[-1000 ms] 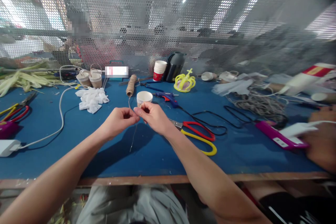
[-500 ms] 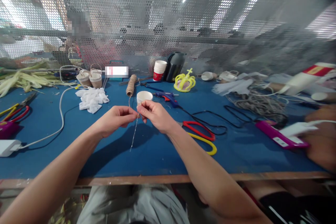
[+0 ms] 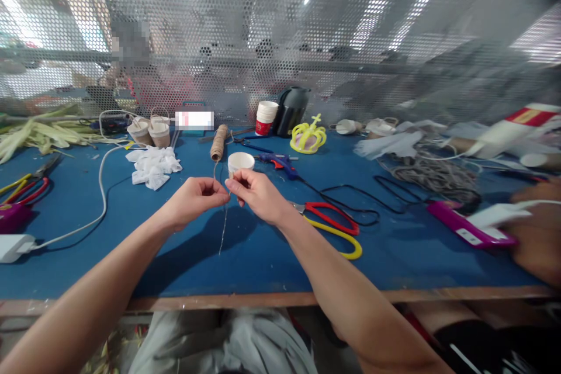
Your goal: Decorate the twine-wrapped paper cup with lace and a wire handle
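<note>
Over the middle of the table, my left hand (image 3: 202, 197) and my right hand (image 3: 254, 191) meet with their fingertips pinched together. A strand of brown twine (image 3: 214, 169) runs from the twine spool (image 3: 218, 143) down to the fingers of my left hand. Below the fingertips dangles a thin silvery wire (image 3: 223, 231), its upper end between my right thumb and forefinger; the exact join of twine and wire is too small to make out. A white paper cup (image 3: 241, 162) stands just behind my right hand, which partly covers it.
Red- and yellow-handled scissors (image 3: 335, 228) lie beside my right forearm, near a blue glue gun (image 3: 284, 165) with a black cord. A yellow crown-shaped piece (image 3: 308, 135), stacked cups (image 3: 265, 117) and a dark jug (image 3: 293, 111) stand behind. Another person's hand (image 3: 539, 234) is at right.
Both hands have shifted very slightly, the right fingers a little left and down. The hanging wire has swung slightly; everything else stays put.
</note>
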`<state>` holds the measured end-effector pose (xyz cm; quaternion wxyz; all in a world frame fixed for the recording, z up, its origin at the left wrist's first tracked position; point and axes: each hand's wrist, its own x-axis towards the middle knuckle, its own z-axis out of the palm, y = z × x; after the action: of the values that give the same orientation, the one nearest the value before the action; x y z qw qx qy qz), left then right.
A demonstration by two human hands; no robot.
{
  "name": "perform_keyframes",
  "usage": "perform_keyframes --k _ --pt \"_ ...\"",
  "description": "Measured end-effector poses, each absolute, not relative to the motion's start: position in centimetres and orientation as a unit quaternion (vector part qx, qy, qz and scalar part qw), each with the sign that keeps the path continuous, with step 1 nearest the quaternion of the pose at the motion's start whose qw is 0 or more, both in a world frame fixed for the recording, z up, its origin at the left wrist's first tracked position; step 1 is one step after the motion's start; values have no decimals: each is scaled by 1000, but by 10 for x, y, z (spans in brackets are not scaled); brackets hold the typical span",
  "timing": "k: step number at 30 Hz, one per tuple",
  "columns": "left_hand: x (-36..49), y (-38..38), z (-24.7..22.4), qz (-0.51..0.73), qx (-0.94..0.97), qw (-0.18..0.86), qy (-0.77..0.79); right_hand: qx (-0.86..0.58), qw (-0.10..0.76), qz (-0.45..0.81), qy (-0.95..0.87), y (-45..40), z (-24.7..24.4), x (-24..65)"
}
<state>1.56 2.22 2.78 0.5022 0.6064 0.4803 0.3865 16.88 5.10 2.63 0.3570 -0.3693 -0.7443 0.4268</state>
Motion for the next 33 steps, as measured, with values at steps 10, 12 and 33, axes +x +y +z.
perform_keyframes --k 10,12,33 --pt "19 24 22 421 494 627 432 -360 378 435 -734 48 28 167" --pt "20 23 23 426 484 633 428 -360 381 438 -731 48 29 167" --pt "26 21 19 463 600 433 488 -405 411 363 -731 51 20 165"
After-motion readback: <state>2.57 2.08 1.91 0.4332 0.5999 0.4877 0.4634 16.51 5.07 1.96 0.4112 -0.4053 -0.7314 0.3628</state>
